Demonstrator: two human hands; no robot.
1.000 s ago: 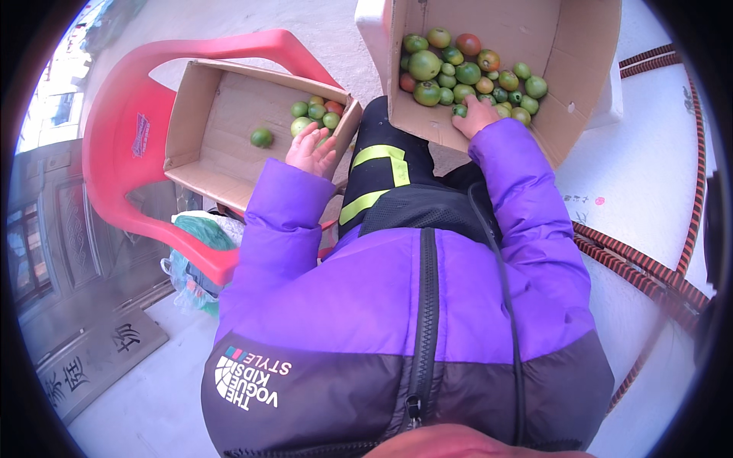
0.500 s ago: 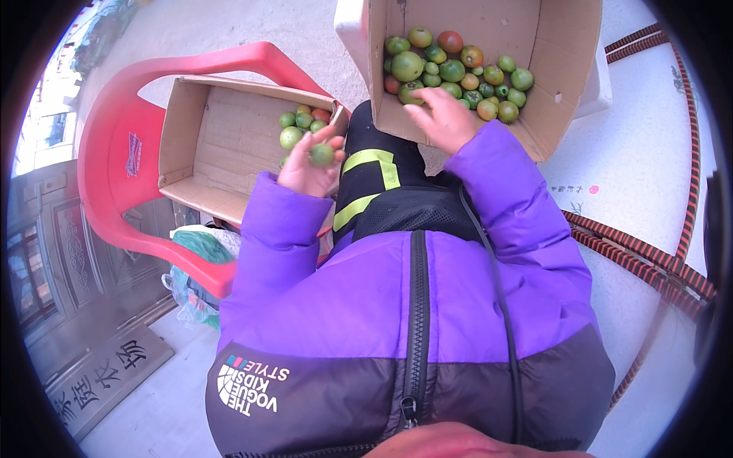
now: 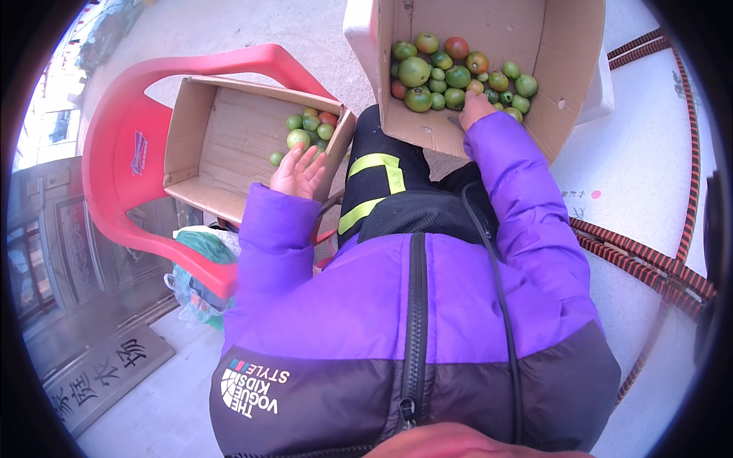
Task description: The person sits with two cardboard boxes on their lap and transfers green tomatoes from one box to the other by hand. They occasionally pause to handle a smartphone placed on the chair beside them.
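My left hand [image 3: 299, 174] is held palm up at the near right corner of the left cardboard box [image 3: 221, 179], its fingers spread and empty. Several tomatoes [image 3: 298, 139], mostly green with a reddish one behind, lie together in that box beside my fingertips. Over on the right, my right hand [image 3: 477, 111] reaches down into a second cardboard box [image 3: 427, 136], among green and reddening tomatoes [image 3: 414, 72] of mixed sizes. Its fingers touch down at the near side of the pile and are mostly hidden, so their grip does not show.
The left box rests on a red plastic chair [image 3: 114, 191]. A white container [image 3: 594, 95] shows beneath the right box. My knee [image 3: 378, 175] lies between the boxes. A plastic bag [image 3: 200, 267] stands below the chair's armrest. Striped tubing [image 3: 634, 256] runs along the right.
My left hand has let go of a green tomato and opened, moving slightly left and down. My right hand has moved right and deeper into its box of tomatoes.
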